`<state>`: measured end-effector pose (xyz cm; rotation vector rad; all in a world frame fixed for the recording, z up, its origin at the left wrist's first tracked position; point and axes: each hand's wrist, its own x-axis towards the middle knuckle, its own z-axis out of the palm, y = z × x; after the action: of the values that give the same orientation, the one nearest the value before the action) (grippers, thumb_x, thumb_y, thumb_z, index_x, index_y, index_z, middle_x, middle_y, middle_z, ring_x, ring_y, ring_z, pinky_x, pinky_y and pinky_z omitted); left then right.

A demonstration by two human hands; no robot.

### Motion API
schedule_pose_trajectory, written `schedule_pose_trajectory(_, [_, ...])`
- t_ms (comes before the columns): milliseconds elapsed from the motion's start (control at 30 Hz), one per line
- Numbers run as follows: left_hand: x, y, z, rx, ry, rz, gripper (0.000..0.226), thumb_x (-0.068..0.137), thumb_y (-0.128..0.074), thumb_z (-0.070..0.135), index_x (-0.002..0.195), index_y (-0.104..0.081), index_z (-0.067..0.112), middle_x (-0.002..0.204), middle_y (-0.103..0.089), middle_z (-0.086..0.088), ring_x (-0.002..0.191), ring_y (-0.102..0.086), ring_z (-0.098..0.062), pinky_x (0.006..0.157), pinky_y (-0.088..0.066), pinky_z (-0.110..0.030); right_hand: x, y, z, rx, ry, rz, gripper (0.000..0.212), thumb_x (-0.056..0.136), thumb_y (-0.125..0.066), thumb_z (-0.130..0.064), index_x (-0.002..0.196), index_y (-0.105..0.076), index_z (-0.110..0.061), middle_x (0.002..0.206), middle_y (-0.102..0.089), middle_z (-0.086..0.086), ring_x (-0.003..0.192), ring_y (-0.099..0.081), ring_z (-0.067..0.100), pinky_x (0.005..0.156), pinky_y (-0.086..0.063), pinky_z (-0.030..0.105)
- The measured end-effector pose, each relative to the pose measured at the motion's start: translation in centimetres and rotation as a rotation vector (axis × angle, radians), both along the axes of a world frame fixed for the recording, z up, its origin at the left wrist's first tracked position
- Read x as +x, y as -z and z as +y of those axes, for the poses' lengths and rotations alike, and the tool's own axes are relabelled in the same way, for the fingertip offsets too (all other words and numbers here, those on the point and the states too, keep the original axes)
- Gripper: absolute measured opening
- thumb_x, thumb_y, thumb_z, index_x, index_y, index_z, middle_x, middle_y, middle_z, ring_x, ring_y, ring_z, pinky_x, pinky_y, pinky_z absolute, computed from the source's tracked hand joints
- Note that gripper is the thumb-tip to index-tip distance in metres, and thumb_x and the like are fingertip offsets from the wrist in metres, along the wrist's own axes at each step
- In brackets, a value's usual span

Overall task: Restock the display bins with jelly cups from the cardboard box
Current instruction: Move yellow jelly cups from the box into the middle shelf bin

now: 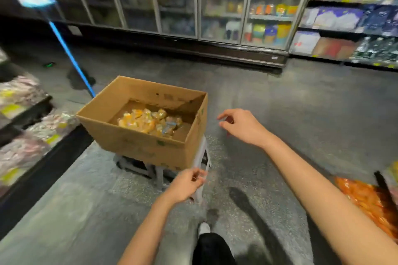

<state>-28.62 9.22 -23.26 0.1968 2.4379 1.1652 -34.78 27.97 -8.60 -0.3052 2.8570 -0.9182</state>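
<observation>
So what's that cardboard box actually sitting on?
The cardboard box rests on a small grey plastic stool. Only the stool's legs and near edge show below the box; its seat is covered, so anything else under there can't be seen.

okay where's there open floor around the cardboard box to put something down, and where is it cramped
Bare floor runs right of the cardboard box, toward the freezer doors and past the right hand. More lies nearer the camera, left of the left hand. It is crowded left of the box, by the display bins and blue pole.
</observation>
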Motion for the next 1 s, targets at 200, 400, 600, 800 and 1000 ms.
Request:
schedule_pose_trajectory(200, [-10.5,1.4,-9.9,0.014,-0.3,0.039,0.017,0.095,-0.055,0.019,0.107,-0.066,0.023,0.099,-0.065,0.008,0.093,-0.061,-0.009,0.076,-0.045,-0.014,-15.1,3.3,-10.9,-0.014,-0.186,-0.021,0.023,0.091,-0.061,-0.016,0.112,-0.067,-0.011,0.091,-0.065,0.003,0.077,-0.055,0.011,0.073,-0.044,0.024])
schedule_pose_trajectory(400, [-19.5,2.6,-18.0,0.013,-0.48,-0.013,0.02,0.095,-0.055,0.016,0.111,-0.067,0.013,0.1,-0.066,0.001,0.094,-0.061,-0.014,0.074,-0.041,-0.012,-26.0,7.9,-18.3,0.05,-0.24,-0.191,0.027,0.091,-0.058,-0.014,0.116,-0.066,-0.01,0.11,-0.067,0.008,0.094,-0.06,0.017,0.076,-0.041,0.021])
schedule_pose_trajectory(600, [-26.3,5.3,-25.0,0.082,-0.614,-0.004,0.021,0.096,-0.048,0.002,0.11,-0.064,0.003,0.096,-0.063,0.005,0.092,-0.061,-0.002,0.085,-0.043,-0.02,-32.6,16.6,-23.3,0.103,-0.132,-0.447,0.023,0.094,-0.054,-0.018,0.113,-0.064,-0.008,0.114,-0.062,0.01,0.096,-0.058,0.022,0.068,-0.04,0.023])
schedule_pose_trajectory(800, [-36.1,11.8,-31.6,0.01,-0.433,-0.106,0.025,0.097,-0.048,0.013,0.118,-0.061,0.014,0.113,-0.064,-0.001,0.106,-0.059,-0.017,0.083,-0.044,-0.021,-36.9,27.8,-25.4,0.135,0.178,-0.628,0.01,0.091,-0.056,-0.011,0.094,-0.063,-0.006,0.084,-0.07,0.014,0.068,-0.065,0.024,0.049,-0.047,0.019])
schedule_pose_trajectory(1000, [-42.0,18.4,-35.5,-0.022,-0.297,-0.131,0.025,0.098,-0.048,0.017,0.122,-0.054,0.019,0.096,-0.06,0.006,0.092,-0.065,-0.016,0.071,-0.048,-0.022,-40.7,38.3,-26.0,0.063,0.449,-0.742,0.033,0.081,-0.075,-0.019,0.109,-0.06,-0.011,0.095,-0.065,0.009,0.08,-0.064,0.023,0.065,-0.048,0.03])
